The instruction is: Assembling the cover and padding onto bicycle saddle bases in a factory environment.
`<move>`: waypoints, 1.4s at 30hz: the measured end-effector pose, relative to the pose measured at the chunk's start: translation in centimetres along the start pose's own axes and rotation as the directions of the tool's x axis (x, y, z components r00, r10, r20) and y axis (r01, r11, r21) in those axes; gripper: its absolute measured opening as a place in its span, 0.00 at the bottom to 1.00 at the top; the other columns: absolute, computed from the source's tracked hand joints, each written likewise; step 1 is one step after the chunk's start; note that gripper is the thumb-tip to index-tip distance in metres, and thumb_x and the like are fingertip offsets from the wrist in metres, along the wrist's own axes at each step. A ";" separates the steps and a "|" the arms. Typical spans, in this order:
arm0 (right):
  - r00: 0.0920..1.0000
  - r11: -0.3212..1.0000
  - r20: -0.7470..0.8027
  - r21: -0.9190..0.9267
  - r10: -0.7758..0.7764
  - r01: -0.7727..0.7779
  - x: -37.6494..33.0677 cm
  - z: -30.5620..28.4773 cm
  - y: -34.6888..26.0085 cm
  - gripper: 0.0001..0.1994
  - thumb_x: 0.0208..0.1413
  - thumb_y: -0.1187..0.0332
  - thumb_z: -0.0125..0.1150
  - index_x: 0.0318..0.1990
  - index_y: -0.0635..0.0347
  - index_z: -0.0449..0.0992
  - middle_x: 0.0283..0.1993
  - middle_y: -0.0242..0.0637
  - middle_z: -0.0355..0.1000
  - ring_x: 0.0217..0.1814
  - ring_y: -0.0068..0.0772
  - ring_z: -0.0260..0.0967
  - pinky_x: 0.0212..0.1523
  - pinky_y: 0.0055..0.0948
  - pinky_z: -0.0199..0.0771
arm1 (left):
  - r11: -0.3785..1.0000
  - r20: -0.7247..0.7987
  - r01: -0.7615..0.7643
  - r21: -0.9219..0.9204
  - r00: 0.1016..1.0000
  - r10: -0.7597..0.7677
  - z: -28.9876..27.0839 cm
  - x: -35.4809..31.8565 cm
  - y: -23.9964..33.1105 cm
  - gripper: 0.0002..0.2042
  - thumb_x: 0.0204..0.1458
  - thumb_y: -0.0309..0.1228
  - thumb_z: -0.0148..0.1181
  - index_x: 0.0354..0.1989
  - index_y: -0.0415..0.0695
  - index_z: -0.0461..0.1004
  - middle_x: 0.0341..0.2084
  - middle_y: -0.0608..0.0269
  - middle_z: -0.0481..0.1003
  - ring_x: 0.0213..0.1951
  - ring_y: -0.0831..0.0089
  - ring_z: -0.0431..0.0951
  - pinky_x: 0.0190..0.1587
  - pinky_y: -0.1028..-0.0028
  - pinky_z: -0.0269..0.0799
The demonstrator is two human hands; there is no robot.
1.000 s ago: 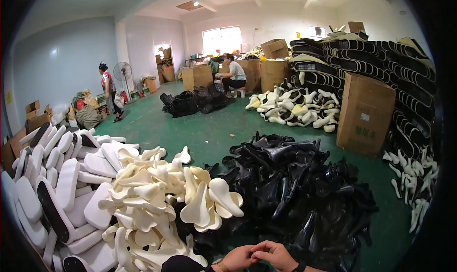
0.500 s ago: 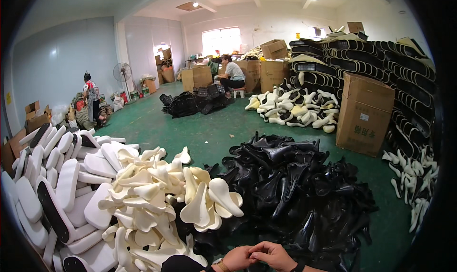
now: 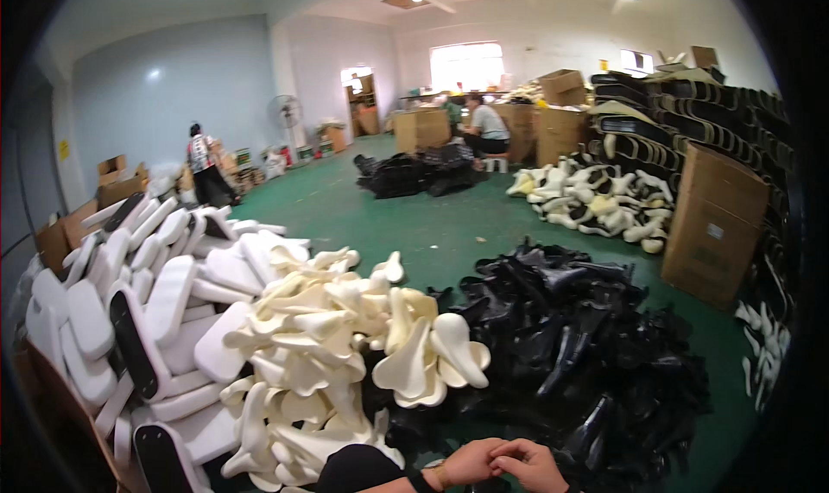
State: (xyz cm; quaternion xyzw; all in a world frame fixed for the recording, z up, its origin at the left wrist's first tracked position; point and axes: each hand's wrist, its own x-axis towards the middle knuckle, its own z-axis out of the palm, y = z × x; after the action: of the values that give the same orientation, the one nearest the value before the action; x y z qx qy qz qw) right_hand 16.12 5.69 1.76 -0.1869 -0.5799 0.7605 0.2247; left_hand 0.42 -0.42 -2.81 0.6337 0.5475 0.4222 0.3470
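Note:
At the lower edge my left hand (image 3: 471, 464) and my right hand (image 3: 530, 464) meet at the fingertips, fingers curled. Whatever is between them, if anything, is hidden. Just beyond lies a heap of black glossy saddle-shaped shells (image 3: 566, 346). To the left of that heap rises a pile of cream foam bicycle saddle pads (image 3: 302, 333), several of them stacked at its right side. My dark-clad knee (image 3: 358, 469) shows beside my left wrist.
White padded long seats (image 3: 171, 299), some with black faces, are piled at left. A tall cardboard box (image 3: 715, 225) stands at right before stacked black curved pieces (image 3: 717, 117). Farther off, one person (image 3: 490, 126) sits by black parts (image 3: 414, 172); another (image 3: 205, 165) stands at left.
My view has swung left, so the room sits farther right in the picture. My hands stay together at the fingertips. The standing person at left has shifted posture.

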 end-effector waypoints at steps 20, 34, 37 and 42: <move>0.999 0.998 -0.007 -0.049 0.047 -0.047 -0.2 0.5 -0.3 0.06 0.57 0.76 0.57 0.41 0.65 0.75 0.33 0.33 0.74 0.32 0.19 0.71 0.36 0.18 0.72 | 0.989 0.095 0.148 0.014 0.984 -0.148 -0.4 -0.3 1.8 0.09 0.44 0.27 0.56 0.35 0.44 0.73 0.27 0.57 0.77 0.31 0.56 0.75 0.33 0.65 0.69; 0.999 0.998 -0.007 -0.048 0.033 -0.034 -0.2 0.3 0.1 0.05 0.57 0.77 0.57 0.41 0.65 0.75 0.33 0.32 0.74 0.31 0.18 0.70 0.34 0.17 0.72 | 0.977 0.122 0.194 0.093 0.971 -0.205 -0.5 0.1 1.4 0.07 0.46 0.31 0.56 0.34 0.47 0.74 0.26 0.58 0.77 0.30 0.56 0.76 0.33 0.64 0.69; 0.999 0.996 -0.011 -0.083 0.035 -0.036 -0.2 0.1 0.3 0.05 0.57 0.77 0.57 0.40 0.65 0.75 0.32 0.32 0.74 0.30 0.17 0.69 0.33 0.17 0.71 | 0.966 0.148 0.155 0.206 0.971 -0.187 -0.3 0.2 1.0 0.09 0.46 0.33 0.57 0.37 0.50 0.74 0.27 0.58 0.77 0.31 0.55 0.77 0.32 0.63 0.70; 0.999 0.994 -0.029 -0.108 0.022 -0.025 0.1 0.2 0.3 0.05 0.57 0.76 0.57 0.39 0.65 0.75 0.30 0.30 0.74 0.28 0.16 0.68 0.30 0.17 0.69 | 0.935 0.132 0.184 0.303 0.964 -0.233 -0.4 -0.1 1.3 0.10 0.45 0.39 0.59 0.35 0.52 0.76 0.27 0.58 0.78 0.32 0.54 0.77 0.32 0.61 0.72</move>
State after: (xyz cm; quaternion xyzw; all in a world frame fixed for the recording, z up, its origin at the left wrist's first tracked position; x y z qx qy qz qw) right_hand 15.90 5.45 1.50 -0.2164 -0.6149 0.7277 0.2133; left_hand 0.58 -0.78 -1.52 0.6486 0.6366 0.2444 0.3382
